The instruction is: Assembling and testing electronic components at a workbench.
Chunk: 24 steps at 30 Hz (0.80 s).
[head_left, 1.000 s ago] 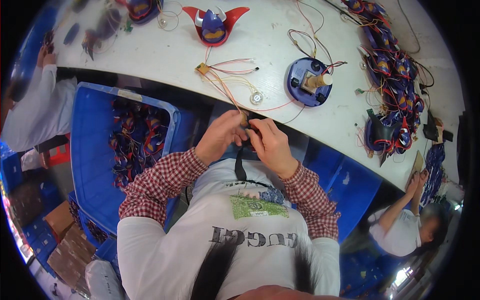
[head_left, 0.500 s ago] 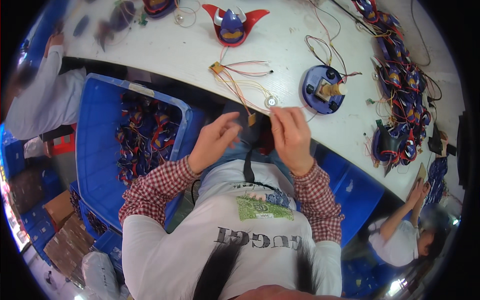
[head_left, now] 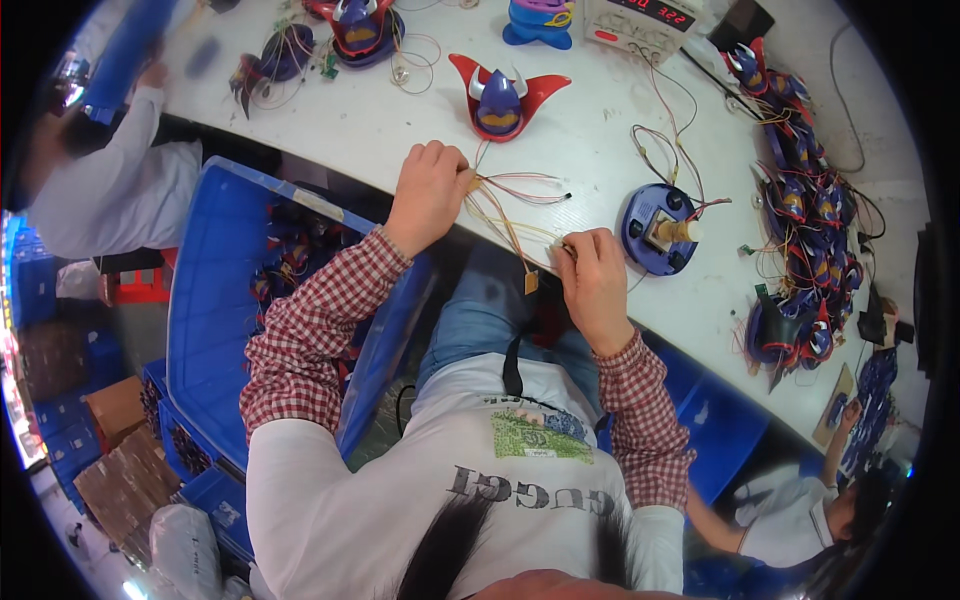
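At the table's near edge, my left hand [head_left: 430, 195] is closed on a small yellow circuit board [head_left: 475, 184], mostly covered by its fingers. Thin red, white and yellow wires [head_left: 520, 190] run from this board. A second small board [head_left: 531, 283] hangs on yellow wires over the edge, between my hands. My right hand [head_left: 597, 290] pinches a small round wired disc, largely hidden under the fingertips. Beyond my left hand stands a purple toy head [head_left: 497, 108] with silver horns and a red winged collar, wired toward the board.
Right of my right hand sits a purple round base [head_left: 655, 230] with a tan cylinder and wires. A power supply [head_left: 640, 28] and blue figure [head_left: 538, 25] stand behind. Wired toy parts [head_left: 800, 210] line the right side. A blue bin [head_left: 205, 320] is at left; people work on both sides.
My left hand has moved up and away from me to the circuit board and closed on it. My right fingers have come onto the round disc. The view has shifted, showing more of the table's far side.
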Tool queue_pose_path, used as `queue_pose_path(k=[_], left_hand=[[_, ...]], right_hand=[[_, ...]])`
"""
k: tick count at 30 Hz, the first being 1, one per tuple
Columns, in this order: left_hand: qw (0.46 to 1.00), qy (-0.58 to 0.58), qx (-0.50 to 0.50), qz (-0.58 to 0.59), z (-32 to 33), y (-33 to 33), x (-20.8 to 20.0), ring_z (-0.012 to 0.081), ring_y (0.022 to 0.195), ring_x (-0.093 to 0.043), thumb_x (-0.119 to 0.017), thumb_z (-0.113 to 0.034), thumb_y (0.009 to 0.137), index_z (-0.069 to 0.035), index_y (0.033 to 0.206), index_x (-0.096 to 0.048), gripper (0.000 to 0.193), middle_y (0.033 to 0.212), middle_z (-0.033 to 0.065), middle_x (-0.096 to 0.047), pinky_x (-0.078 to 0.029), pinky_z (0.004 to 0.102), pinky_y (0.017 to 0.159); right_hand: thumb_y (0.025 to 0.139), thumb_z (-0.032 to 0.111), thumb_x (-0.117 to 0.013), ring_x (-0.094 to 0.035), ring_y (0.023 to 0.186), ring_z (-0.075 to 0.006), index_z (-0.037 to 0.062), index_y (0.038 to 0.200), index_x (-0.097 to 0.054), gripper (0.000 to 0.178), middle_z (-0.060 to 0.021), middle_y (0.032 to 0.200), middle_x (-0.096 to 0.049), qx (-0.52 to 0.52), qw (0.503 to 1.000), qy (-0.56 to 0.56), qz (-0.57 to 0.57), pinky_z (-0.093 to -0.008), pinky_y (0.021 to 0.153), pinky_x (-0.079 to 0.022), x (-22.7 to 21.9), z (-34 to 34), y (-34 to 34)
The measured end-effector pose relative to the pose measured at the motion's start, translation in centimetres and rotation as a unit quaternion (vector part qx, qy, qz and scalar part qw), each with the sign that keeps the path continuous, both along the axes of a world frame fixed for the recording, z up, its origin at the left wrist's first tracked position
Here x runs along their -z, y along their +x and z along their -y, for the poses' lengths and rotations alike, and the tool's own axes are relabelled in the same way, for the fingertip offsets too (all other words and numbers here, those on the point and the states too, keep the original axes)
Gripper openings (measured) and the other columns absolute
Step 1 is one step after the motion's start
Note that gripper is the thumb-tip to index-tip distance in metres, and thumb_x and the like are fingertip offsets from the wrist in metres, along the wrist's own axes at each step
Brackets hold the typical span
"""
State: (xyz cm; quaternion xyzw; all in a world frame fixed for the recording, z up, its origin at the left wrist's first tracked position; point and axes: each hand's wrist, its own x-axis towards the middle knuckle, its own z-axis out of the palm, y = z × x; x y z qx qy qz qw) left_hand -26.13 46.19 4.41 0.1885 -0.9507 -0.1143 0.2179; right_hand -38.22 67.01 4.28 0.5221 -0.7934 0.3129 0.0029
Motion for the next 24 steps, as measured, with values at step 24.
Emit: queue_pose_path(k=[24], left_hand=[[0.897,0.425,-0.103,-0.067,-0.5,-1.0,-0.1,0.0095,0.066,-0.046,-0.058,-0.004,0.085,0.0,0.094,-0.056,0.009,0.077,0.0038,-0.056,-0.04,0.0193,0.061]], right_hand=[[0.082,0.004,-0.064,-0.049,0.063,-0.0198,-0.0004,0.091,-0.058,0.011,-0.0085,0.078,-0.054,0.028,0.993,-0.099,0.059,-0.0286,0.057,-0.041,1.6,0.6,-0.8]])
